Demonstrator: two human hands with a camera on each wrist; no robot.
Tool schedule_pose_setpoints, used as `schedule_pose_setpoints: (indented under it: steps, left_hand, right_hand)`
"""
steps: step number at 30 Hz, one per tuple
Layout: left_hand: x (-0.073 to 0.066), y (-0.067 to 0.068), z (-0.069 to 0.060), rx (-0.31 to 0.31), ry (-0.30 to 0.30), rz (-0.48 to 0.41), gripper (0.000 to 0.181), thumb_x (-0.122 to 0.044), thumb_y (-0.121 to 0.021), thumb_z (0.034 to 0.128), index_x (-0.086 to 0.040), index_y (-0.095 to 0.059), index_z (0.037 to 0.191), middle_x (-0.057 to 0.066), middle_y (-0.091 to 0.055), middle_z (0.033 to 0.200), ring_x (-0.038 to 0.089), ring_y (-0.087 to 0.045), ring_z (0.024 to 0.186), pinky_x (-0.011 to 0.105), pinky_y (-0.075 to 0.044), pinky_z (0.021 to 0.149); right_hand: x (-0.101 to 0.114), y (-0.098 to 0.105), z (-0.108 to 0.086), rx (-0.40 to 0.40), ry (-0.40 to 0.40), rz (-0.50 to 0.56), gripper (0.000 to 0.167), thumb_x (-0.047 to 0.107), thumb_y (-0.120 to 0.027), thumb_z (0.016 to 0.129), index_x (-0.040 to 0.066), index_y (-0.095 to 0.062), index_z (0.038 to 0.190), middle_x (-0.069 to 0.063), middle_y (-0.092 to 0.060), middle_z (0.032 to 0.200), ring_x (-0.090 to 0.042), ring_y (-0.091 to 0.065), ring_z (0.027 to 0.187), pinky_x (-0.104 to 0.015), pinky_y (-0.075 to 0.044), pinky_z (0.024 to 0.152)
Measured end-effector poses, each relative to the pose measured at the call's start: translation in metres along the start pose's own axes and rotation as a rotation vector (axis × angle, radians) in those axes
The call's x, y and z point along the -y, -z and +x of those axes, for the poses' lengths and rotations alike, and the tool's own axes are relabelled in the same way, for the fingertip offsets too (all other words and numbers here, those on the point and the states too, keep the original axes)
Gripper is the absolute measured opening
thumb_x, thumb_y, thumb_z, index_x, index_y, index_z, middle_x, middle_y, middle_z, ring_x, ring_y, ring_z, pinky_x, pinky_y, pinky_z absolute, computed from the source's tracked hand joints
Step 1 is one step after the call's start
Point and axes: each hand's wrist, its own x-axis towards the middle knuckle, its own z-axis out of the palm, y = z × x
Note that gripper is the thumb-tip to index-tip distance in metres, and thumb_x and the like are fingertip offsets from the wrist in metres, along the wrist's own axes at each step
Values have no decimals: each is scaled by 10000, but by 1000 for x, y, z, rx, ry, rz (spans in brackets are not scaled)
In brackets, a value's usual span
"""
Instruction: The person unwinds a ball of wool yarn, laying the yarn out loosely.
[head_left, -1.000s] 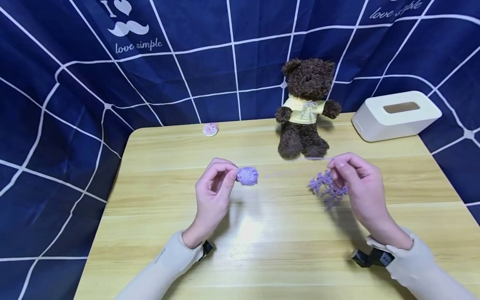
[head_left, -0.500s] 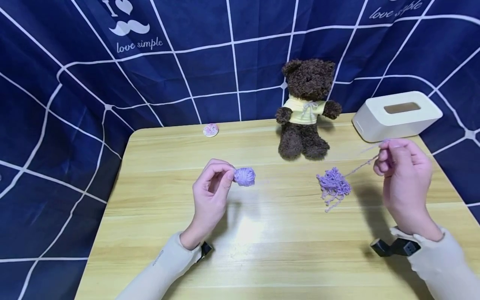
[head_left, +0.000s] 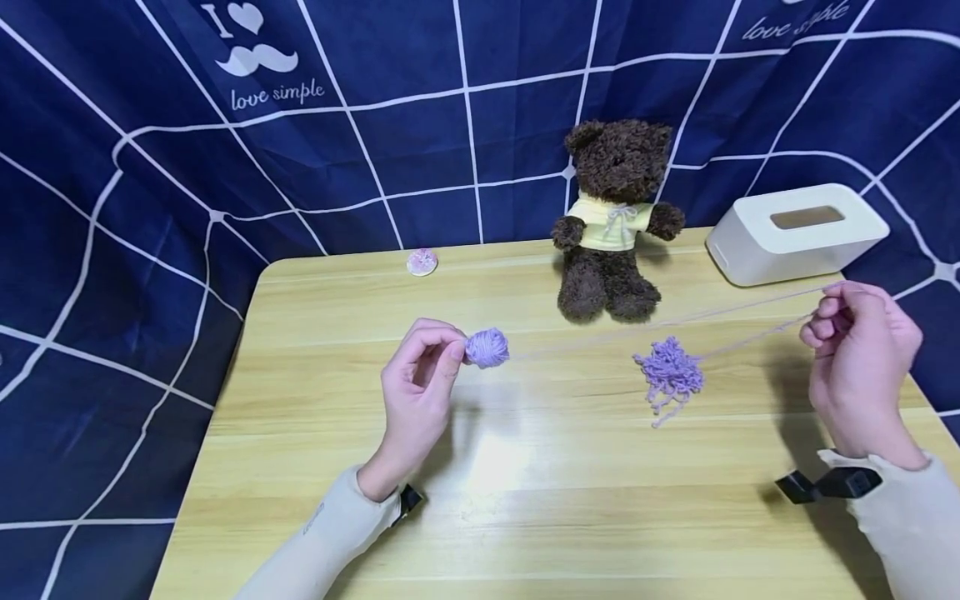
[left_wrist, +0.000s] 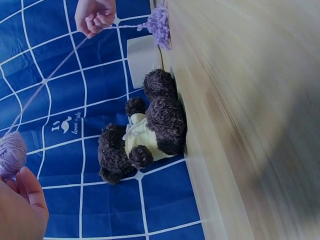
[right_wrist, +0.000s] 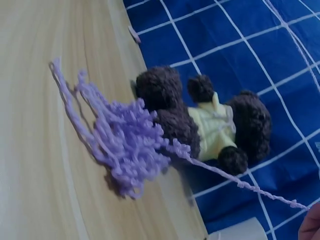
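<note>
Head view: left hand point(head_left: 417, 385) pinches a rounded, wound yarn ball point(head_left: 488, 347); right hand point(head_left: 862, 360) pinches its thin strand point(head_left: 738, 307).

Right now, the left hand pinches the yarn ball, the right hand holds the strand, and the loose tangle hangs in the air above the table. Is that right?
Not quite: the tangle lies on the table, as the head view shows. The left hand does pinch the yarn ball, and the right hand holds the strand.
</note>
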Motion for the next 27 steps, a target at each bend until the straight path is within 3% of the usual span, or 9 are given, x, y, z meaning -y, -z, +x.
schedule_pose_setpoints:
  steps: [8,13,16,21,27]
  left_hand:
    - [3,3,1,-13,-11,11,200,-53,-686,1079,142,-660,1041,256,-608,1022,226,-610,970,285,-588,909]
    - [4,6,0,-16,-16,21,222,-69,-686,1084,147,-656,1043,261,-608,1020,220,-612,967,285,-590,905]
    - [4,7,-1,-18,-16,27,210,-58,-683,1083,146,-655,1042,260,-608,1018,215,-612,965,280,-587,901]
    - [4,6,-2,-13,-20,23,176,-44,-680,1080,128,-666,1044,245,-616,1023,227,-609,967,284,-587,908]
    - [5,2,-1,8,-25,10,195,-57,-680,1083,132,-661,1041,244,-618,1017,242,-616,961,290,-592,903]
  right_hand:
    - [14,4,12,-107,-13,169,192,-118,-534,1047,-193,-536,870,-198,-554,633,-213,-368,439,-262,-210,379]
    - [25,10,21,-176,-99,242,134,-106,-579,981,-132,-548,853,-170,-549,641,-220,-338,472,-291,-236,366]
    - [26,16,23,-188,-145,229,140,-105,-592,973,-123,-574,836,-166,-554,632,-217,-356,467,-302,-254,363]
    - [9,21,15,-30,-216,72,258,-116,-512,1075,-187,-657,875,-195,-634,679,-229,-484,452,-311,-343,363]
    - [-8,26,3,202,-356,-164,311,-60,-488,1121,-135,-753,976,-157,-710,773,-176,-609,545,-275,-531,444]
